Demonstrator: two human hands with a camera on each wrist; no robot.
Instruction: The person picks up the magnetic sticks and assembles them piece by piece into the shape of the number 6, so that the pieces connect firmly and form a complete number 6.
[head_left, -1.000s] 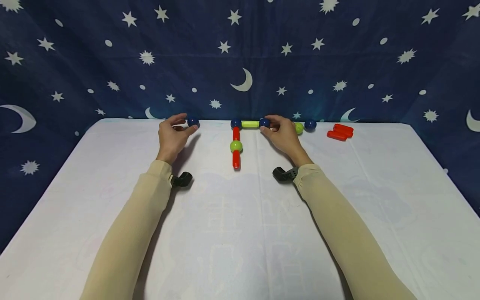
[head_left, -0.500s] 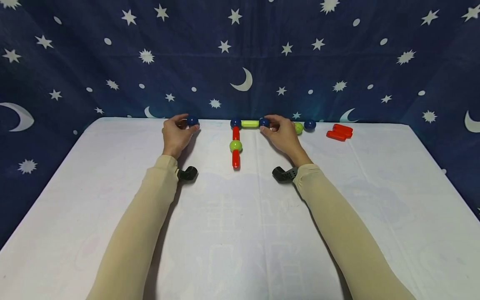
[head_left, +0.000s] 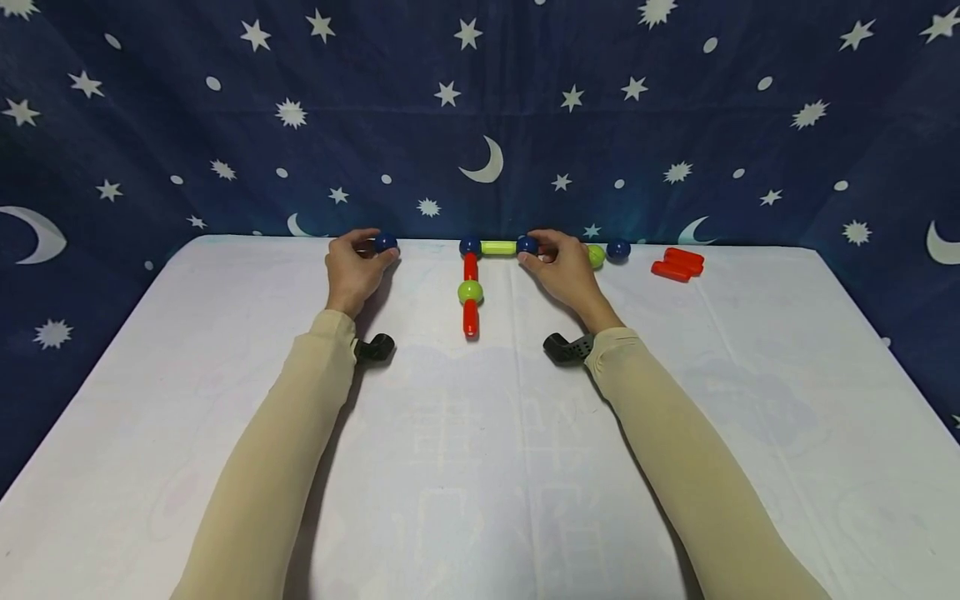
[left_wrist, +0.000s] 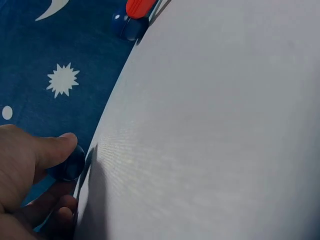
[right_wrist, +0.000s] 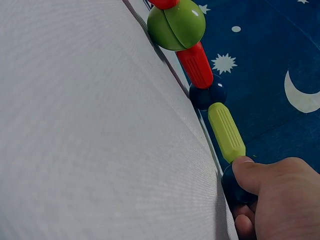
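At far edge of white table (head_left: 450, 467), left hand (head_left: 351, 271) pinches blue ball (head_left: 386, 242); right hand (head_left: 564, 268) grips second blue ball (head_left: 527, 244) (lime rod (head_left: 498, 248) touches it).

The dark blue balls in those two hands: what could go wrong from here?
The left hand pinches a dark blue ball near the back edge of the white table, so a slip might send it rolling off. The right hand might tug its own ball away from the light-green rod it touches, or bump the green ball beside that hand.
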